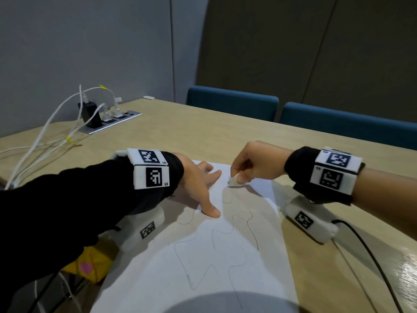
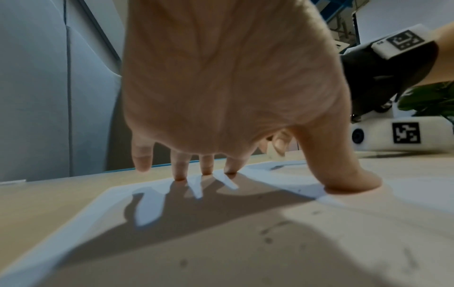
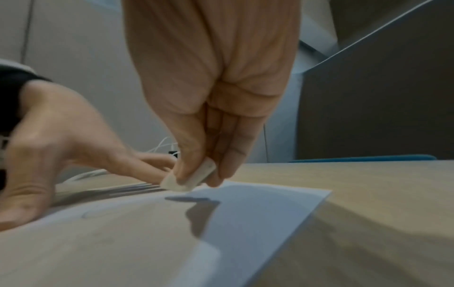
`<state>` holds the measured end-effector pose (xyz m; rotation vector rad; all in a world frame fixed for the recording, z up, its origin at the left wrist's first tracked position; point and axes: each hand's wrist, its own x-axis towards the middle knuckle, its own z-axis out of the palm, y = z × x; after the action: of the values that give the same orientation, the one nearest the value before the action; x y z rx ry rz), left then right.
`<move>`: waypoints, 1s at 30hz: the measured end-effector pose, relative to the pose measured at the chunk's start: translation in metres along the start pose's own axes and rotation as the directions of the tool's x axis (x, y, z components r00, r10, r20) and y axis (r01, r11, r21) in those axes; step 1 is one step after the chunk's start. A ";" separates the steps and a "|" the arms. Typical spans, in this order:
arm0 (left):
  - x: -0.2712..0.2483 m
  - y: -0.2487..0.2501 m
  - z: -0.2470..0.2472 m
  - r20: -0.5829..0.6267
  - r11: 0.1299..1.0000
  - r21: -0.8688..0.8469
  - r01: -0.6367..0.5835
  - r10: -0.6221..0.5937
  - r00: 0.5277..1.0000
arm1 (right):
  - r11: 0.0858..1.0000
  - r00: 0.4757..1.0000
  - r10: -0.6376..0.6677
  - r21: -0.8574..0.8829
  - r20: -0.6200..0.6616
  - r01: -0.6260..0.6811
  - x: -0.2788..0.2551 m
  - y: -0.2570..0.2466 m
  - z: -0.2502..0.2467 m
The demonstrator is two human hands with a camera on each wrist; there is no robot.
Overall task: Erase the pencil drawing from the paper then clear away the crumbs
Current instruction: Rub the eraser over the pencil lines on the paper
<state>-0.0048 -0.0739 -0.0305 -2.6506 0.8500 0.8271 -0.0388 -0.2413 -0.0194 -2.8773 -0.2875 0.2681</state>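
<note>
Wooden tabletop [image 1: 203, 129] carries cables [image 1: 45, 141] and paper [image 1: 225, 279]; left hand [image 1: 198, 184] presses it flat-fingered, right hand [image 1: 252, 163] pinches an eraser [image 1: 233, 180].

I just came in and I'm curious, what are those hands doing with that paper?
Someone is rubbing out a pencil drawing. The left hand presses flat on the paper to hold it down. The right hand pinches a white eraser near the paper's far end. Most of the wiggly pencil line is not yet erased.

L hand [image 1: 198, 184] flat, R hand [image 1: 252, 163] pinching.
</note>
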 end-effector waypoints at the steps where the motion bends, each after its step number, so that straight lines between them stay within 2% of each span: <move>1: 0.002 -0.001 -0.001 -0.003 1.000 0.000 0.009 -0.009 1.000 | 1.000 1.000 0.006 -0.009 0.014 -0.006 0.004 0.001 0.000; 5: 0.013 -0.006 -0.005 -0.020 0.998 -0.048 0.029 -0.030 0.999 | 0.999 0.999 0.039 0.021 0.009 -0.040 0.013 0.015 -0.004; 9: 0.017 -0.006 -0.009 -0.041 0.999 -0.042 -0.009 0.008 0.999 | 0.996 0.997 0.060 0.067 -0.054 -0.056 0.019 0.025 -0.007; 12: 0.018 -0.006 -0.012 -0.040 0.998 -0.044 -0.039 0.038 0.998 | 0.995 0.998 0.043 0.088 -0.056 -0.038 0.025 0.022 -0.006; 16: 0.020 -0.007 -0.011 -0.070 0.997 -0.025 -0.075 0.074 0.995 | 0.999 0.999 0.039 0.025 -0.015 -0.039 0.028 0.017 -0.002; 19: 0.021 -0.010 -0.010 -0.048 0.998 -0.028 -0.064 0.063 0.997 | 0.999 0.999 0.034 -0.011 -0.021 -0.034 0.026 0.013 -0.001; 25: 0.022 -0.010 -0.009 -0.041 0.996 -0.056 -0.065 0.062 0.997 | 1.000 0.989 -0.012 0.009 0.149 0.011 -0.003 0.011 -0.004; 29: 0.022 -0.009 -0.009 -0.056 0.998 -0.033 -0.055 0.053 0.997 | 1.000 1.000 -0.003 -0.027 -0.008 0.002 0.014 0.007 -0.005; 30: 0.021 -0.009 -0.009 -0.058 0.998 -0.039 -0.052 0.049 0.997 | 0.999 1.000 0.006 -0.042 -0.015 -0.006 0.020 0.005 -0.004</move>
<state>0.0185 -0.0796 -0.0353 -2.7098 0.9276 0.7918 -0.0181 -0.2422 -0.0201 -2.9206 -0.2852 0.2450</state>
